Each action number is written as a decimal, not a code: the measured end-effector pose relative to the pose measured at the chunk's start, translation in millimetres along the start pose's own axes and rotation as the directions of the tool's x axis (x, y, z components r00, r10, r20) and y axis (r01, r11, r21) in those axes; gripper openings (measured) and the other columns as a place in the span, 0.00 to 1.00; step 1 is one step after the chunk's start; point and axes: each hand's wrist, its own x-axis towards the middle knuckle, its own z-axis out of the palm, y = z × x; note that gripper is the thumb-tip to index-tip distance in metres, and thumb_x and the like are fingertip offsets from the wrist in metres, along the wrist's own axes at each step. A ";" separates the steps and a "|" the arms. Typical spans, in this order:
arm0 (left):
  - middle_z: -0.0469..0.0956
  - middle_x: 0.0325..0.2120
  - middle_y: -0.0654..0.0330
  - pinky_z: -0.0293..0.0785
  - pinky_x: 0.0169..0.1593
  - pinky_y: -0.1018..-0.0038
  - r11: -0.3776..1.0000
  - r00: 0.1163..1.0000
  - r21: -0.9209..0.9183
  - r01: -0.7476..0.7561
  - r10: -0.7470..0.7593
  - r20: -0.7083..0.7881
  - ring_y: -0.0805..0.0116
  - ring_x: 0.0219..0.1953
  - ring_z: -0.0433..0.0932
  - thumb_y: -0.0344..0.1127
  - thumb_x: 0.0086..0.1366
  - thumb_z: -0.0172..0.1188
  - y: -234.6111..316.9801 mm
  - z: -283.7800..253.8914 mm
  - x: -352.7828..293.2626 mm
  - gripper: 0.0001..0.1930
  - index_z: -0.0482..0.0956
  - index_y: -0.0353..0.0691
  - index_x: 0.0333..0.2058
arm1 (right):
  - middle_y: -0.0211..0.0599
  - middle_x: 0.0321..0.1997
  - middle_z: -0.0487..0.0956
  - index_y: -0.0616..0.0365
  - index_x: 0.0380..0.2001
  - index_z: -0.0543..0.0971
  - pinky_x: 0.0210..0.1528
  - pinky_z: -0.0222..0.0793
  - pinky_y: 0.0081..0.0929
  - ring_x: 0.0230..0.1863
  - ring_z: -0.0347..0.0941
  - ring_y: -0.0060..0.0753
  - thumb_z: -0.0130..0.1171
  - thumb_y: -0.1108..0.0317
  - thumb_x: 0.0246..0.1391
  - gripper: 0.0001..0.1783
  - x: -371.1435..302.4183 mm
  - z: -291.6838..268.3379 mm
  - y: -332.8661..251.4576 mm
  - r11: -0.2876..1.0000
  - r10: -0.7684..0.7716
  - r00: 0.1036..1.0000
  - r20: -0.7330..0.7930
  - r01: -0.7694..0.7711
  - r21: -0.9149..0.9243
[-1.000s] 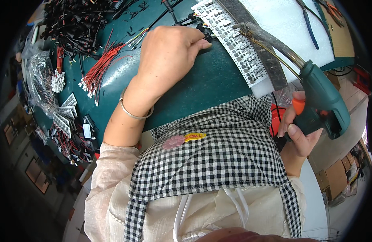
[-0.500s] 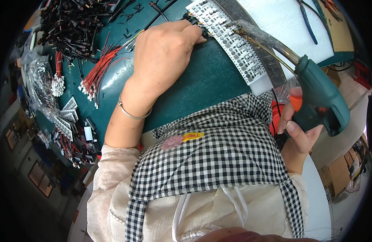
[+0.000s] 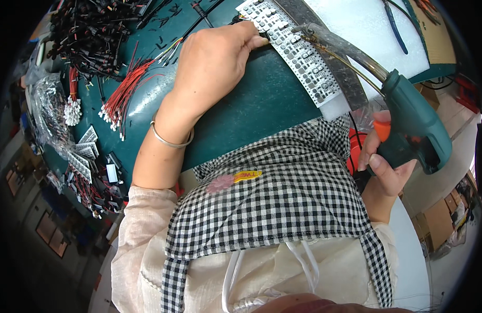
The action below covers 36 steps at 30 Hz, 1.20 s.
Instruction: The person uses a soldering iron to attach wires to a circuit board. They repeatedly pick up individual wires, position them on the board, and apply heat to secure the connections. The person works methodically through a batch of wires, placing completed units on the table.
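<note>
My left hand [image 3: 215, 62] is closed in a pinch at the left edge of a white circuit-board panel [image 3: 298, 57], on what looks like a black cable [image 3: 265, 36]. Most of that cable is hidden behind the fingers. The panel, dotted with small round and square parts, lies beside a dark metal bar [image 3: 329, 57]. My right hand [image 3: 384, 167] grips the handle of a green soldering gun [image 3: 415, 125] with an orange trigger. Its long tube and thin brass-coloured rod reach across the bar, and the tip [image 3: 303, 30] is over the panel's right edge.
Black connector cables [image 3: 89, 41] are heaped at the far left of the green table [image 3: 272, 94]. Nearer are red wires [image 3: 126, 88] with white plugs, a plastic bag [image 3: 50, 104] and small board pieces [image 3: 84, 154]. White foam [image 3: 371, 36] and blue-handled pliers [image 3: 395, 28] lie at the right.
The whole view has shifted slightly. My left fingertips have shifted a little along the panel's left edge, still pinched. The soldering gun keeps almost the same place over the panel.
</note>
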 end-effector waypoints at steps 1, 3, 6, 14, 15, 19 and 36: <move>0.78 0.21 0.58 0.69 0.23 0.70 1.000 1.000 0.016 -0.016 0.016 0.001 0.60 0.18 0.74 0.32 0.58 0.63 1.0 -2.1 0.2 0.04 0.80 0.40 0.30 | 0.40 0.21 0.70 0.80 0.51 0.63 0.14 0.64 0.17 0.14 0.65 0.23 0.67 0.69 0.41 0.37 -0.6 -1.3 1.1 1.000 0.000 1.000 0.006 0.000 0.003; 0.77 0.21 0.58 0.68 0.23 0.70 0.998 0.999 0.041 -0.049 0.050 -0.010 0.60 0.18 0.74 0.32 0.57 0.64 2.6 -4.2 -0.7 0.04 0.80 0.40 0.30 | 0.40 0.20 0.70 0.79 0.51 0.63 0.14 0.63 0.17 0.14 0.65 0.23 0.67 0.69 0.41 0.37 -1.4 -2.0 2.5 1.000 -0.003 1.000 -0.003 0.003 0.006; 0.78 0.22 0.58 0.69 0.24 0.70 0.993 0.995 0.076 -0.094 0.097 -0.030 0.60 0.19 0.75 0.31 0.56 0.64 3.4 -5.0 -1.6 0.04 0.80 0.40 0.29 | 0.39 0.19 0.69 0.79 0.51 0.63 0.14 0.63 0.16 0.14 0.64 0.23 0.68 0.68 0.42 0.37 -2.1 -0.6 2.3 1.000 -0.008 1.000 -0.027 0.008 0.002; 0.79 0.25 0.60 0.72 0.27 0.70 0.992 0.992 0.013 -0.125 0.125 -0.013 0.58 0.24 0.78 0.28 0.54 0.64 -5.9 -4.7 1.4 0.05 0.80 0.42 0.31 | 0.36 0.17 0.68 0.78 0.51 0.64 0.14 0.62 0.16 0.14 0.63 0.22 0.68 0.68 0.42 0.36 -3.3 0.9 0.7 1.000 -0.021 1.000 -0.002 0.021 -0.005; 0.79 0.24 0.61 0.72 0.27 0.69 0.990 0.992 0.056 -0.127 0.128 -0.009 0.58 0.25 0.78 0.28 0.53 0.63 -4.0 -4.9 1.4 0.05 0.79 0.42 0.30 | 0.36 0.17 0.68 0.78 0.51 0.64 0.14 0.61 0.16 0.14 0.63 0.22 0.68 0.68 0.42 0.36 -3.5 0.6 0.7 1.000 -0.020 1.000 0.000 0.020 -0.007; 0.78 0.23 0.63 0.72 0.26 0.68 0.976 0.991 0.170 -0.133 0.134 0.002 0.58 0.25 0.78 0.29 0.53 0.62 4.3 -7.7 0.1 0.04 0.78 0.43 0.28 | 0.36 0.17 0.68 0.78 0.51 0.64 0.15 0.62 0.16 0.14 0.63 0.22 0.68 0.68 0.42 0.36 -4.9 -0.1 1.4 1.000 -0.016 1.000 0.000 0.016 -0.009; 0.77 0.23 0.65 0.72 0.27 0.68 0.924 0.990 0.355 -0.143 0.138 0.039 0.62 0.27 0.78 0.30 0.53 0.58 14.2 -9.5 -1.2 0.02 0.78 0.46 0.26 | 0.41 0.37 0.77 0.68 0.48 0.71 0.31 0.70 0.22 0.29 0.72 0.26 0.61 0.83 0.43 0.24 -15.8 -7.0 11.7 0.995 0.102 0.983 0.155 -0.097 -0.039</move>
